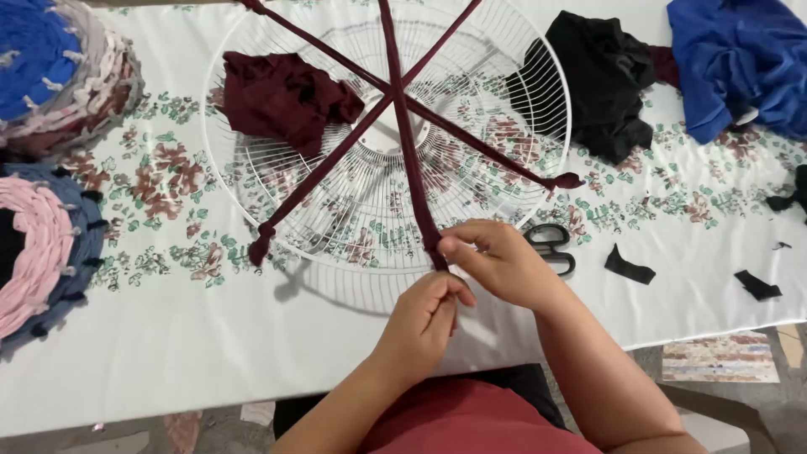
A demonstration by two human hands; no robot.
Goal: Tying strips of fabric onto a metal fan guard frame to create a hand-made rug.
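Maroon fabric strips (403,118), three counted, stretched across a white wire fan guard (277,181) and crossing at its hub like spokes; each strip appears tied at the rim, with knotted ends showing at the lower left and the right edge.

Fan guard: one, round, lying flat on the counter (168,336), probably serving as a frame that keeps the strips taut.

Right hand (496,262): closed, fingers pinching the near end of the middle strip where it meets the guard's front rim.

Left hand (424,319): closed just below, touching the right hand, gripping the loose tail of the same strip. Both hands are clamped on that one strip, held close together at the rim, seemingly to keep tension on it.

Scissors (551,244): one pair, black handles, lying just beside the right hand, within easy reach.

Maroon cloth pile (282,97): one, resting inside the guard.

Black cloth pile (601,80): one, at the guard's right edge.

Blue cloth pile (740,59): one, far right corner.

Black scraps (629,266): at least three small offcuts, scattered on the right of the counter.

Round braided mats (50,76): two, at the left edge, one blue-centred, one pink-centred.

Floral sheet covers the counter.
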